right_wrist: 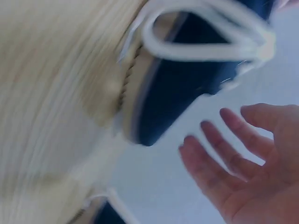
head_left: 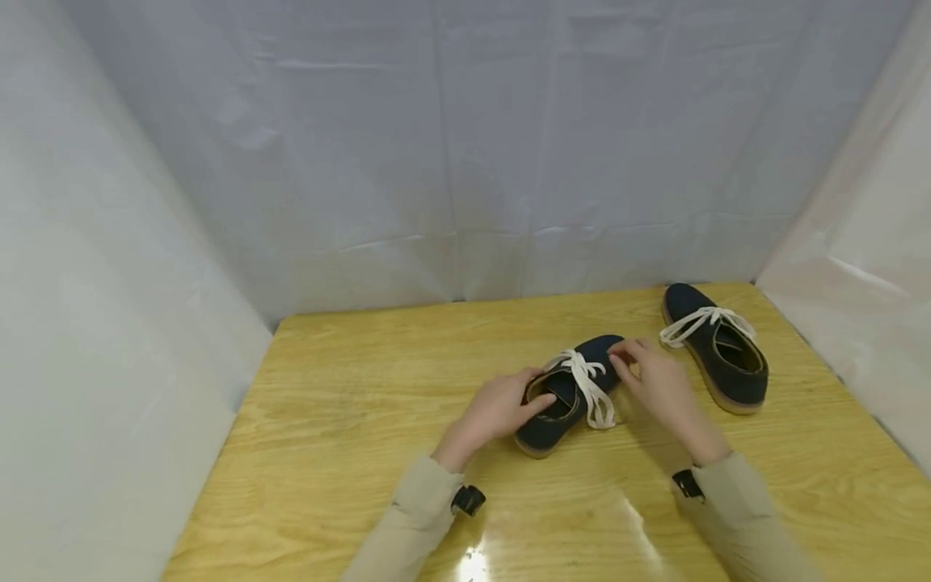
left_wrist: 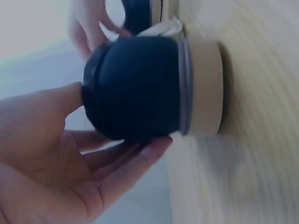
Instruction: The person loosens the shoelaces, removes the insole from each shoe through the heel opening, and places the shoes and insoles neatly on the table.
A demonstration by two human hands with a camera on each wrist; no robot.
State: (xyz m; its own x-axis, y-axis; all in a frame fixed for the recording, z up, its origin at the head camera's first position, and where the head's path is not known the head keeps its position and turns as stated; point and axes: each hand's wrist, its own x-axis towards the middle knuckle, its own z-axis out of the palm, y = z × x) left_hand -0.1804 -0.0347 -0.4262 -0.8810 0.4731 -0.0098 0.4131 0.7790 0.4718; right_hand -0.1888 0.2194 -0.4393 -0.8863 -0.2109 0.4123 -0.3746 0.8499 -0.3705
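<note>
A navy lace-up shoe (head_left: 541, 435) with a tan sole stands on the wooden table, its white laces (head_left: 582, 373) tied in a bow. My left hand (head_left: 498, 406) grips it at the collar, thumb over the opening and fingers along the far side. From behind, the left wrist view shows the shoe's heel (left_wrist: 140, 88) between the thumb and fingers. Beside the toe is my right hand (head_left: 655, 384), fingers loosely bent. In the right wrist view a gap separates its fingertips (right_wrist: 189, 142) from the shoe, with nothing held.
A matching navy shoe (head_left: 742, 386), its white laces also in a bow, stands farther right near the table's back corner. The wooden table (head_left: 349, 420) is bordered by a grey sheet (head_left: 494, 162) behind and pale sheets at both sides. Black bands circle both wrists.
</note>
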